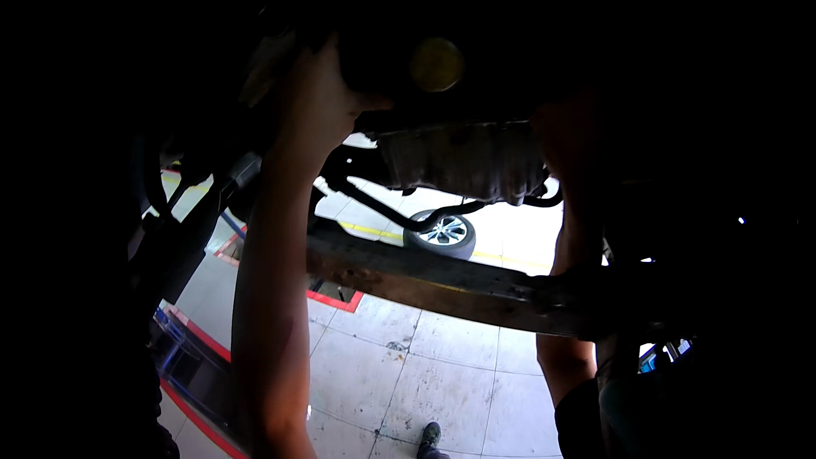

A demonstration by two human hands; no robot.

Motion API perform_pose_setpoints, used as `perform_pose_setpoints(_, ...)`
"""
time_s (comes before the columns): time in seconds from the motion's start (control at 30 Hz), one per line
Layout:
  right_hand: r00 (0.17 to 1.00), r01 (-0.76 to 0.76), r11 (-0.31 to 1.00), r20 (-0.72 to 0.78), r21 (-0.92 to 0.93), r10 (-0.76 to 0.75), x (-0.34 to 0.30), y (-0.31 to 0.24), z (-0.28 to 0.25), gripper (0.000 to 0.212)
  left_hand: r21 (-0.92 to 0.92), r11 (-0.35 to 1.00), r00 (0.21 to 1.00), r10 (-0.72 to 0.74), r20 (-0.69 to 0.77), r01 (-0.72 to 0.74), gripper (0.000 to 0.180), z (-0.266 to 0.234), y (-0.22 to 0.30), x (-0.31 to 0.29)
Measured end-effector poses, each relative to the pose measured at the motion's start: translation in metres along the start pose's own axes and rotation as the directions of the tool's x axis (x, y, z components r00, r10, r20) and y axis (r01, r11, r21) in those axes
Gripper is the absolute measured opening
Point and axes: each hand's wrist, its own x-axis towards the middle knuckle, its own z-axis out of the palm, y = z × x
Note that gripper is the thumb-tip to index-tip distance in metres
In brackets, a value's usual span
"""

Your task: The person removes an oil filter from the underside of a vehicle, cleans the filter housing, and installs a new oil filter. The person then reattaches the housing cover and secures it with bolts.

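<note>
My left hand [321, 106] reaches up into the dark underside of a raised vehicle. Its thumb stretches sideways, apart from the one raised finger that shows; the other fingers fade into shadow. I see nothing held in it. To its right is a dull yellowish round disc [437, 65]. My right hand [565, 132] is lifted on the other side, almost lost in darkness, its fingers hidden. Between the hands hangs a dark, ribbed-looking part [463, 157]. A curved black bar [382, 208] runs below it.
A long metal beam [425, 285] crosses below, between my forearms. On the tiled floor [442, 374] beyond lies a wheel with a tyre [442, 234]. Red-edged floor recesses [340, 300] are at the left. A shoe [431, 435] shows at the bottom.
</note>
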Motion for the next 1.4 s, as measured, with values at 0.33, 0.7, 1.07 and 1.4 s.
perform_pose_setpoints(0.33, 0.982, 0.176, 0.900, 0.014, -0.399, -0.186, 0.024, 0.058, 0.004, 0.037, 0.075, 0.992, 0.994, 0.098, 0.045, -0.101, 0.113, 0.017, -0.017, 0.012)
perform_pose_setpoints(0.7, 0.974, 0.213, 0.975, -0.067, -0.060, -0.217, 0.023, 0.046, 0.024, 0.032, -0.012, 0.966, 0.966, 0.258, -0.004, -0.258, 0.091, -0.006, -0.062, 0.011)
perform_pose_setpoints(1.07, 0.645, 0.503, 0.598, -0.190, -0.624, -0.740, 0.043, 0.118, 0.024, 0.029, 0.114, 0.982, 0.988, 0.151, 0.022, -0.153, 0.102, 0.016, -0.030, 0.013)
perform_pose_setpoints(1.4, 0.977, 0.181, 0.954, -0.064, -0.239, -0.202, 0.026, 0.012, 0.000, 0.024, 0.303, 0.949, 0.994, -0.106, 0.036, 0.090, 0.107, 0.003, -0.011, 0.012)
